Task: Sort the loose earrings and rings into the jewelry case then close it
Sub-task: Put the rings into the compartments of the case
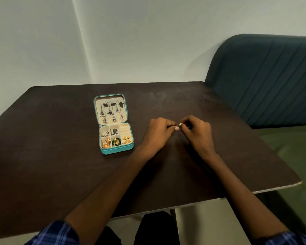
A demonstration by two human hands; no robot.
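A dark brown table with rounded corners and a pale edge stands against a plain white wall. To the right of the table is a dark teal padded seat back with stitched diagonal channels, and below it a green seat cushion.

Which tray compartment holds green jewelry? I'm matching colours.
The near middle compartment of the case; the compartments beside it hold only gold pieces.
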